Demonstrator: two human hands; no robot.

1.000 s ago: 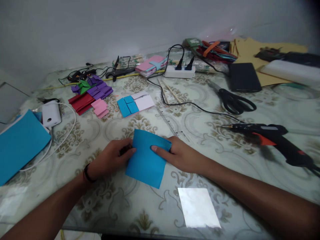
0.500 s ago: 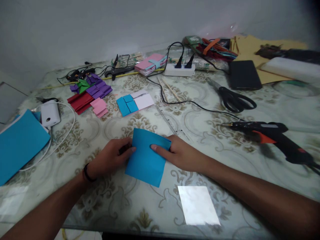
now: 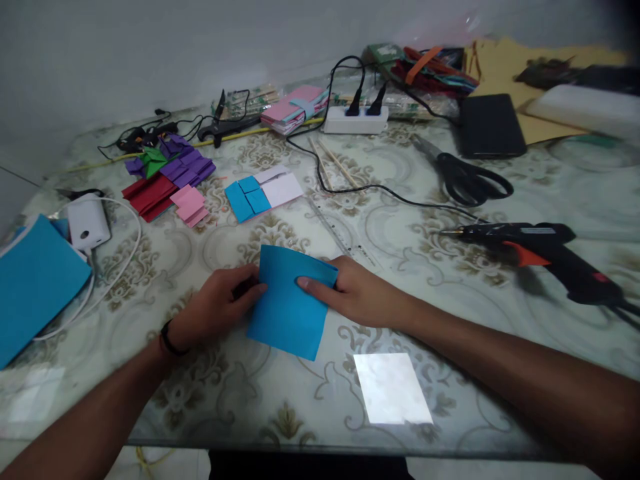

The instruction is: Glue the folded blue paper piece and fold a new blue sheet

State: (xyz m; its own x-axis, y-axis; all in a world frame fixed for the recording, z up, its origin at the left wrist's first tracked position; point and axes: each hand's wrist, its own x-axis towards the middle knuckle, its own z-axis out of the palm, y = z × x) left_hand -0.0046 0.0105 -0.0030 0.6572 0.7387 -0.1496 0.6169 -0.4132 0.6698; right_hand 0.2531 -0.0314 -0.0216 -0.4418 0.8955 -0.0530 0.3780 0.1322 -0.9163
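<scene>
A blue sheet of paper (image 3: 287,320), folded over along its right side as far as I can see, is held above the table. My left hand (image 3: 223,297) pinches its left edge between thumb and fingers. My right hand (image 3: 353,290) grips the right edge, thumb lying on the front face and fingers hidden behind. Beyond the paper lies a white card with blue folded pieces (image 3: 247,199) on its left half. A clear ruler (image 3: 337,233) rests just past my right hand.
Folded purple pieces (image 3: 193,167), a red piece (image 3: 150,197) and a pink piece (image 3: 190,205) lie at the back left. Larger blue sheets (image 3: 40,283) sit at the left beside a white device (image 3: 89,222). Black scissors (image 3: 467,180) and a glue gun (image 3: 540,250) occupy the right; a power strip (image 3: 357,121) stands behind.
The whole view has shifted slightly, so the table's things appear higher and a little further left. Both hands keep the same hold on the blue paper.
</scene>
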